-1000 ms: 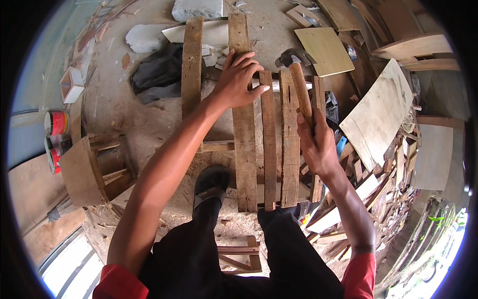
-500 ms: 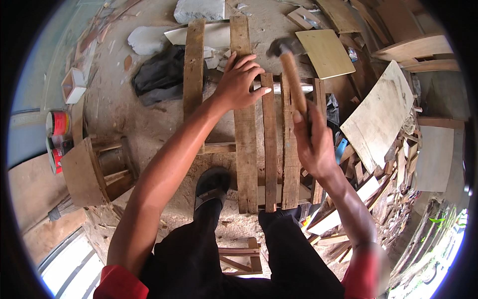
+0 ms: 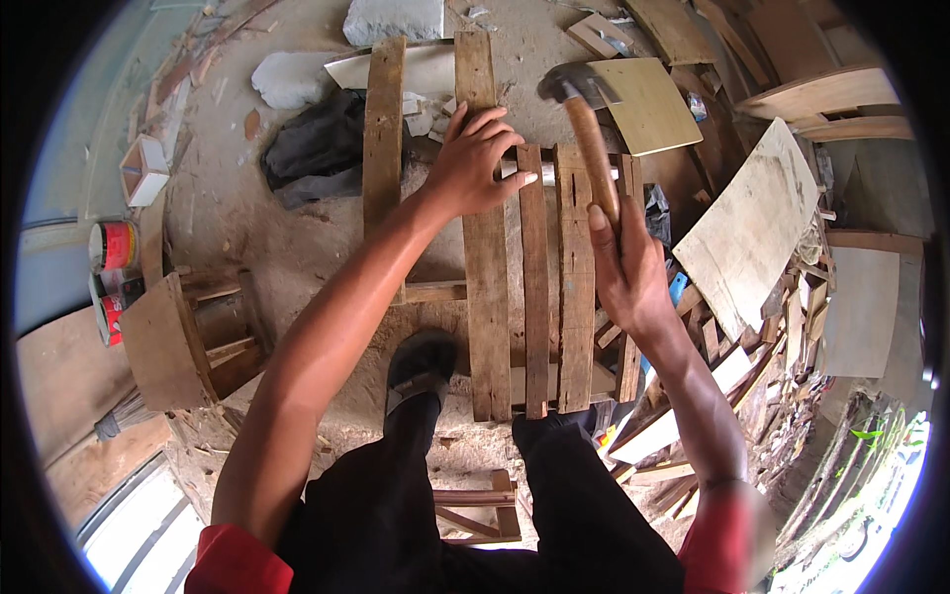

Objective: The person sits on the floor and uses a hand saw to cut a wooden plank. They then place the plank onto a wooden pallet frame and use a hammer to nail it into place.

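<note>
My left hand [image 3: 477,166] lies across the far part of a long wooden plank [image 3: 488,297], its fingers spread and its thumb reaching over toward a narrow slat [image 3: 534,287]. In my right hand [image 3: 633,272] is a claw hammer [image 3: 591,148], gripped round the lower part of its wooden handle. Its dark head is at the far end, above the boards. Below the hammer lies another wooden slat [image 3: 576,297] with several small dark marks along it. A further slat [image 3: 628,368] shows partly behind my right hand. Farther left is a separate plank [image 3: 384,129].
Two pale blocks, one being a white slab [image 3: 394,20], lie at the far side near a black cloth [image 3: 315,148]. To the right are a yellowish board [image 3: 648,109], a pale sheet [image 3: 750,228] and heaped wood scraps. A wooden box frame [image 3: 168,342] stands left, beside red tins [image 3: 114,246].
My right hand has shifted slightly up and to the right with the hammer, whose head now shows more sharply. My left hand stays on the plank.
</note>
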`<action>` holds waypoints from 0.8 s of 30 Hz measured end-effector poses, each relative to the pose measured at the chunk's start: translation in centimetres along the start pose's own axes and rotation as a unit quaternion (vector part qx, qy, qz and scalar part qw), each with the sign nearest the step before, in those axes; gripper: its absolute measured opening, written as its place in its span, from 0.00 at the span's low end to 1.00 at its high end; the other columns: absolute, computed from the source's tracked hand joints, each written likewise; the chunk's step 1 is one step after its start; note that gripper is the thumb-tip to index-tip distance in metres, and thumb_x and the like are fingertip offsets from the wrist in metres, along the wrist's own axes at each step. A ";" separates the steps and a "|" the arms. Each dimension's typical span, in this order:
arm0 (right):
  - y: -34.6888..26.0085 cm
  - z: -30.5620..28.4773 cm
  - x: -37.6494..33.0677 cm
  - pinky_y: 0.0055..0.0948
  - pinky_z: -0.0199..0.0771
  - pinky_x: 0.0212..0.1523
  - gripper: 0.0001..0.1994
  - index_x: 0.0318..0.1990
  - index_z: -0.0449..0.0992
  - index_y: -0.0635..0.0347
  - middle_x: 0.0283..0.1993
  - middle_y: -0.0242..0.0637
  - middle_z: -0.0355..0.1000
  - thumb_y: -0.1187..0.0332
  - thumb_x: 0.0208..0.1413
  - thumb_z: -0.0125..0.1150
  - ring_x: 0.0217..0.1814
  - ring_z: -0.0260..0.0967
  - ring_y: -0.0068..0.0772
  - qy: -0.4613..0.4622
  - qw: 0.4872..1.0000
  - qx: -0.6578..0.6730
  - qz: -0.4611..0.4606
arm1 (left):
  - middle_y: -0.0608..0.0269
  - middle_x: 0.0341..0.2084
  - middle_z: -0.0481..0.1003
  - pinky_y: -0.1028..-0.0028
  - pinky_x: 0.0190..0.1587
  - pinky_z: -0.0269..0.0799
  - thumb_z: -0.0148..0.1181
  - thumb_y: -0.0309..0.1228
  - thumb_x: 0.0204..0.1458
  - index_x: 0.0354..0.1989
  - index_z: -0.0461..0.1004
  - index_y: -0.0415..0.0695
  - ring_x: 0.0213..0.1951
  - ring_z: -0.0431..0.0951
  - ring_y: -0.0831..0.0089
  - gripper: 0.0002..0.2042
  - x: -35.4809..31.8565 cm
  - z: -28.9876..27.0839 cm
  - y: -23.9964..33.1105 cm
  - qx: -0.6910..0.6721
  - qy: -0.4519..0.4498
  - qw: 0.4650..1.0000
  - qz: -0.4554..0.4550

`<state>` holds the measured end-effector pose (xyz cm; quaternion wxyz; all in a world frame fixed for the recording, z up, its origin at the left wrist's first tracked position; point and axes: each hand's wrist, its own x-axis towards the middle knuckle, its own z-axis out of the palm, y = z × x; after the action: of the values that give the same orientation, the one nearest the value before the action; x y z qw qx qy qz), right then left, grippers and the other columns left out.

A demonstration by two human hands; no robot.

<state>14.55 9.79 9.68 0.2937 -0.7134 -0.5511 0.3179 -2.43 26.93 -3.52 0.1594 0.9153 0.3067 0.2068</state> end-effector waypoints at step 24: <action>2.4 1.5 -0.7 0.50 0.63 0.22 0.14 0.44 0.61 0.71 0.20 0.56 0.66 0.64 0.69 0.49 0.22 0.68 0.64 -0.011 1.000 0.013 0.006 | 0.55 0.52 0.73 0.48 0.73 0.38 0.60 0.53 0.54 0.48 0.75 0.41 0.68 0.59 0.59 0.26 0.0 0.6 -0.3 0.003 0.029 0.999 0.021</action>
<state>14.66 8.67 6.96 0.2947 -0.7095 -0.5457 0.3345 -2.28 27.08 -4.18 0.1429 0.9157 0.2923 0.2357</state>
